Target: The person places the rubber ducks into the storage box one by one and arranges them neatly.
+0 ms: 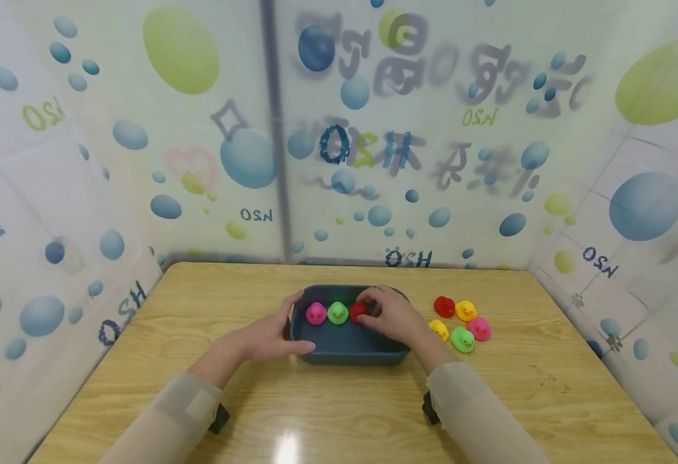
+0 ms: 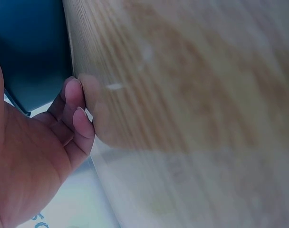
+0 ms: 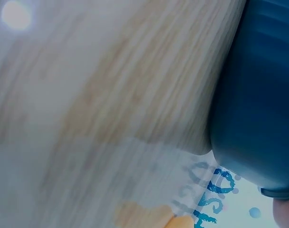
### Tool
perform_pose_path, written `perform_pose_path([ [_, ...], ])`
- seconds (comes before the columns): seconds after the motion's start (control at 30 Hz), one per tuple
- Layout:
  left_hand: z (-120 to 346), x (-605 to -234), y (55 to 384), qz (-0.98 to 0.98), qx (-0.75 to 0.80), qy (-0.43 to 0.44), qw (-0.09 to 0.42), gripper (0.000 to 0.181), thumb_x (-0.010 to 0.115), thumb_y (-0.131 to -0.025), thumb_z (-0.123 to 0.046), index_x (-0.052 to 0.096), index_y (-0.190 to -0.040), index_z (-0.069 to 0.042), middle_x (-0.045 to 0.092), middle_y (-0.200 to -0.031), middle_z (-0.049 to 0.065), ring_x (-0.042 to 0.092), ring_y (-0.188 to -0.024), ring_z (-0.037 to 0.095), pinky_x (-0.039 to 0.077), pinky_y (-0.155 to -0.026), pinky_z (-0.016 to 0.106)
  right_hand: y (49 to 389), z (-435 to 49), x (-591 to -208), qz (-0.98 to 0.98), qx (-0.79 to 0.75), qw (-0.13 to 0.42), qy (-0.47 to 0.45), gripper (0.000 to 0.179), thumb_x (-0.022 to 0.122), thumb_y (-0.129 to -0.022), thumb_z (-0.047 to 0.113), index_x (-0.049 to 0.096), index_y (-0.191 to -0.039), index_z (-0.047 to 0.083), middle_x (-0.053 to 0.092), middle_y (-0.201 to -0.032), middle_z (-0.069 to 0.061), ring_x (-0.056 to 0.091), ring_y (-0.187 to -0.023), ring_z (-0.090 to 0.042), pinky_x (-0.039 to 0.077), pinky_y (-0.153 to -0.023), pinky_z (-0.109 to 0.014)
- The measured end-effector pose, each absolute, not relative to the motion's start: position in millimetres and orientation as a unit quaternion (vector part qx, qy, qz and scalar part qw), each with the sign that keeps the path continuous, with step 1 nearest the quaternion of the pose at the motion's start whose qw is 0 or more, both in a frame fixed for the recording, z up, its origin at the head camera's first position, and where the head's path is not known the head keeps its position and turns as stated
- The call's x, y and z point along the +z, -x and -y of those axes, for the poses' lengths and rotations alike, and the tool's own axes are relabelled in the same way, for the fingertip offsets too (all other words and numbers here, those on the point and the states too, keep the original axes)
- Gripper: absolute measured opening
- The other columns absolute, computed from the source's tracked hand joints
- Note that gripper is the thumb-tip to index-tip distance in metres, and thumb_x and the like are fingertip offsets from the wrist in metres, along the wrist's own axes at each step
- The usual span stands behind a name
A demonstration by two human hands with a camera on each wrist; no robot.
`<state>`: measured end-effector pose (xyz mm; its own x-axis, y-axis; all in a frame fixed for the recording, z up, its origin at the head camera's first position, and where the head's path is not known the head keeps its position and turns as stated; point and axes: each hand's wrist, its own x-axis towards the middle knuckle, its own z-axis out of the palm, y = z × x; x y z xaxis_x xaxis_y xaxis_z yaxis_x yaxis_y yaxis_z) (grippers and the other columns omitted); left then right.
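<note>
and here's the red duck [image 1: 356, 314], inside the blue tray [image 1: 350, 358] beside the green duck [image 1: 338, 314], pinched by the right hand [image 1: 396, 316], thumb and fingertips clamped on it! probably light, rubbery, hard to break; the round body seems the best hold. right forearm angles in over the tray's right end; left hand [image 1: 262, 336] brackets the left, thumb and forefinger wide apart.

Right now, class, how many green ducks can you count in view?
2. One green duck sits in the tray, beside a pink duck; the other is on the table, right of the tray. The right hand could hide another.
</note>
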<state>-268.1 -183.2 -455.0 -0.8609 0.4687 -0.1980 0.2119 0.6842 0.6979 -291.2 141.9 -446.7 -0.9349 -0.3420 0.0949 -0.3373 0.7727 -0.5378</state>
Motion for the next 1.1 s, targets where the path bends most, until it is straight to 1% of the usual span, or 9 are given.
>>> perform_pose_path([
  [0.07, 183, -455, 268, -0.899, 0.350, -0.189, 0.183, 0.124, 0.080, -0.092, -0.068, -0.001, -0.177, -0.027, 0.067, -0.146, 0.019, 0.066, -0.122, 0.025, 0.049, -0.118, 0.056, 291, -143, -446, -0.937, -0.299, -0.007, 0.184, 0.035, 0.085, -0.099, 0.030, 0.074, -0.131, 0.022, 0.069, -0.123, -0.002, 0.066, -0.100, -0.017, 0.062, -0.094, -0.040],
  [0.27, 183, -454, 269, -0.902, 0.345, -0.191, 0.179, 0.123, 0.079, -0.092, -0.069, 0.000, -0.177, -0.028, 0.061, -0.154, 0.022, 0.064, -0.127, 0.028, 0.047, -0.120, 0.058, 288, -152, -438, -0.918, -0.336, -0.047, 0.206, 0.036, 0.081, -0.102, 0.027, 0.073, -0.133, 0.013, 0.073, -0.124, -0.006, 0.067, -0.100, -0.019, 0.061, -0.093, -0.040],
  [0.47, 182, -452, 269, -0.899, 0.349, -0.192, 0.182, 0.124, 0.080, -0.092, -0.067, -0.001, -0.177, -0.026, 0.067, -0.145, 0.019, 0.067, -0.121, 0.024, 0.049, -0.117, 0.055, 282, -175, -422, -0.909, -0.341, -0.077, 0.228, 0.035, 0.081, -0.102, 0.022, 0.073, -0.132, 0.008, 0.075, -0.123, -0.009, 0.068, -0.095, -0.019, 0.060, -0.086, -0.035],
  [0.67, 181, -450, 268, -0.899, 0.348, -0.196, 0.178, 0.124, 0.081, -0.092, -0.067, 0.000, -0.177, -0.025, 0.068, -0.144, 0.021, 0.067, -0.124, 0.026, 0.048, -0.118, 0.056, 270, -215, -412, -0.915, -0.337, -0.073, 0.207, 0.032, 0.079, -0.104, 0.021, 0.073, -0.132, 0.008, 0.073, -0.123, -0.011, 0.068, -0.096, -0.018, 0.058, -0.080, -0.032],
  [0.8, 181, -450, 267, -0.899, 0.349, -0.198, 0.176, 0.124, 0.082, -0.092, -0.065, 0.000, -0.177, -0.025, 0.068, -0.145, 0.022, 0.067, -0.126, 0.028, 0.048, -0.119, 0.057, 262, -248, -411, -0.925, -0.323, -0.072, 0.188, 0.030, 0.077, -0.105, 0.023, 0.073, -0.132, 0.010, 0.074, -0.122, -0.010, 0.066, -0.093, -0.017, 0.057, -0.075, -0.029],
  [0.9, 181, -450, 267, -0.898, 0.351, -0.200, 0.175, 0.124, 0.082, -0.092, -0.063, 0.000, -0.177, -0.025, 0.069, -0.143, 0.021, 0.068, -0.126, 0.027, 0.048, -0.119, 0.056, 255, -272, -410, -0.931, -0.314, -0.075, 0.173, 0.029, 0.079, -0.104, 0.021, 0.073, -0.130, 0.011, 0.075, -0.119, -0.008, 0.064, -0.092, -0.018, 0.056, -0.075, -0.029],
  [1.03, 181, -451, 266, -0.897, 0.353, -0.203, 0.174, 0.123, 0.082, -0.093, -0.061, 0.000, -0.177, -0.024, 0.069, -0.143, 0.021, 0.068, -0.127, 0.027, 0.047, -0.119, 0.056, 249, -302, -413, -0.935, -0.300, -0.097, 0.161, 0.027, 0.079, -0.103, 0.018, 0.074, -0.127, 0.009, 0.076, -0.120, -0.010, 0.065, -0.093, -0.018, 0.055, -0.076, -0.028],
  [1.1, 182, -451, 266, -0.897, 0.353, -0.202, 0.175, 0.123, 0.082, -0.093, -0.061, 0.000, -0.177, -0.024, 0.069, -0.143, 0.022, 0.067, -0.128, 0.028, 0.047, -0.119, 0.056, 246, -315, -415, -0.938, -0.296, -0.098, 0.150, 0.027, 0.079, -0.103, 0.017, 0.074, -0.127, 0.007, 0.076, -0.122, -0.012, 0.066, -0.095, -0.021, 0.055, -0.075, -0.027],
])
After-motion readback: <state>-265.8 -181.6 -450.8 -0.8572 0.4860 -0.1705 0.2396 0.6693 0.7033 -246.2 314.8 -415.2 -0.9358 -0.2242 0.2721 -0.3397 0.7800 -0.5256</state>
